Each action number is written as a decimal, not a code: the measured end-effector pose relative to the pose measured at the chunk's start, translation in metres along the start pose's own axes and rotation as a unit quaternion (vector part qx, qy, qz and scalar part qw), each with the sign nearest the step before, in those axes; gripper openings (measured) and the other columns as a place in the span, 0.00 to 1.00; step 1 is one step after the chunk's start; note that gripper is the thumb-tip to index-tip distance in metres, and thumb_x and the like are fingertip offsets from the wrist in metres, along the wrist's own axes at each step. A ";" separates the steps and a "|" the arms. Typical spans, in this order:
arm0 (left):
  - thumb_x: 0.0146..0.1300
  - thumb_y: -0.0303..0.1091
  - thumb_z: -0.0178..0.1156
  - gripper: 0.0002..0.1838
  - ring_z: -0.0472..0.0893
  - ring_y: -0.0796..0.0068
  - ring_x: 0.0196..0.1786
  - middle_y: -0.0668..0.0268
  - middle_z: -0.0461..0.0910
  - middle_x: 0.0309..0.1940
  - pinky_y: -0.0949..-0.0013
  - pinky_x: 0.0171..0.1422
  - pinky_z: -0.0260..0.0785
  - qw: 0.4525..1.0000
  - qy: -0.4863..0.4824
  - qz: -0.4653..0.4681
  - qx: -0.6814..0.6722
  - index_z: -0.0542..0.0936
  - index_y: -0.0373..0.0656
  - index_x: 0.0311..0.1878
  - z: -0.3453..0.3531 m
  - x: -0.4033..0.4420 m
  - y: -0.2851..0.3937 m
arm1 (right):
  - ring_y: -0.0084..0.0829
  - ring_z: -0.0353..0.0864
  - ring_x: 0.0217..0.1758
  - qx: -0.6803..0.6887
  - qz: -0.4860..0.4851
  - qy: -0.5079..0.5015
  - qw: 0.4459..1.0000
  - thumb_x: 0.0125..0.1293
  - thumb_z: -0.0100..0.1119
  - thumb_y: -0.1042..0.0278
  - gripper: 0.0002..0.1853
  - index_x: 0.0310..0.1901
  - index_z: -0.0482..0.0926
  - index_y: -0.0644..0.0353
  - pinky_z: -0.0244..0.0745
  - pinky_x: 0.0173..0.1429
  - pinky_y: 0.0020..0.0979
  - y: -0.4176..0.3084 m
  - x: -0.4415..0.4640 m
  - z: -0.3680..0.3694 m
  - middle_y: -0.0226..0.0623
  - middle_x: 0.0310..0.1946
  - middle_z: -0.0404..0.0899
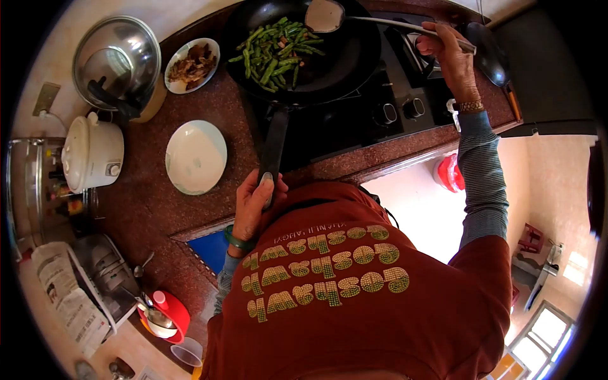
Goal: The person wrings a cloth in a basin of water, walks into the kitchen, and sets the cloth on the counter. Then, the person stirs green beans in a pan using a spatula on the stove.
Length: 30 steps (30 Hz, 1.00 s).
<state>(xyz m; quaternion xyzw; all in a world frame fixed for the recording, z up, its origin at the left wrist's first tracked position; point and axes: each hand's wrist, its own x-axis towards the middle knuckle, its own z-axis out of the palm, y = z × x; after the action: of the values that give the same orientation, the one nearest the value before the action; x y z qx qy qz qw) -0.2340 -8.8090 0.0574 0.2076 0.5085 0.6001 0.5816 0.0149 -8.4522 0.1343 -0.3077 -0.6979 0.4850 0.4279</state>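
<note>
My left hand is wrapped round the black handle of a wok, thumb along its top. Cut green beans with small brownish bits lie in the left part of the wok. In my right hand is the long metal handle of a spatula. The broad, pale blade of the spatula is over the far side of the wok, right of the beans; whether it touches the wok I cannot tell. A white plate rests on the counter, left of the wok handle.
An oval dish of browned food stands beside the wok. Further left are a lidded metal pot and a white slow cooker. Two stove knobs face me. A black ladle with a wooden-coloured handle lies at right.
</note>
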 end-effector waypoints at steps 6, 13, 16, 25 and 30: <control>0.62 0.50 0.54 0.23 0.76 0.78 0.34 0.63 0.77 0.34 0.74 0.41 0.70 0.999 -0.025 0.042 0.005 0.73 0.38 0.47 -0.006 -0.003 -0.005 | 0.29 0.82 0.34 0.067 0.031 0.034 0.997 0.65 0.48 0.62 0.16 0.45 0.77 0.66 0.77 0.42 0.27 0.003 -0.012 -0.016 0.41 0.31 0.81; 0.63 0.51 0.52 0.23 0.77 0.70 0.37 0.60 0.76 0.36 0.68 0.41 0.72 0.957 0.249 -0.001 -0.147 0.70 0.39 0.46 -0.074 -0.007 -0.052 | 0.25 0.82 0.31 0.074 0.029 0.037 0.996 0.65 0.49 0.59 0.17 0.46 0.78 0.64 0.77 0.41 0.26 -0.013 -0.023 -0.030 0.41 0.32 0.82; 0.63 0.48 0.52 0.21 0.77 0.67 0.37 0.58 0.76 0.36 0.65 0.42 0.73 0.929 0.334 0.006 -0.161 0.67 0.40 0.48 -0.105 -0.010 -0.060 | 0.24 0.81 0.27 -0.027 0.027 0.067 0.997 0.63 0.52 0.53 0.19 0.42 0.80 0.63 0.76 0.36 0.24 -0.039 -0.027 -0.024 0.39 0.28 0.82; 0.62 0.42 0.54 0.21 0.79 0.60 0.40 0.51 0.77 0.39 0.62 0.43 0.76 0.917 0.364 0.075 -0.142 0.68 0.35 0.50 -0.150 -0.009 -0.060 | 0.17 0.72 0.14 -0.064 0.112 0.030 0.991 0.64 0.49 0.47 0.24 0.36 0.80 0.63 0.66 0.20 0.17 -0.052 -0.034 -0.015 0.33 0.17 0.77; 0.61 0.43 0.55 0.25 0.79 0.58 0.43 0.50 0.76 0.42 0.62 0.43 0.75 0.926 0.343 0.052 -0.150 0.66 0.34 0.54 -0.165 -0.005 -0.060 | 0.20 0.70 0.14 -0.026 0.123 0.014 0.992 0.64 0.46 0.56 0.19 0.36 0.79 0.65 0.65 0.21 0.18 -0.046 -0.052 0.004 0.37 0.18 0.76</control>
<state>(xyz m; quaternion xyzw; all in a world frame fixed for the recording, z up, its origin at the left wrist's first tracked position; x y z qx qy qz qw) -0.3421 -8.8863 -0.0568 -0.0747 0.5695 0.7331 0.3642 0.0340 -8.5135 0.1616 -0.4091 -0.6608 0.5113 0.3668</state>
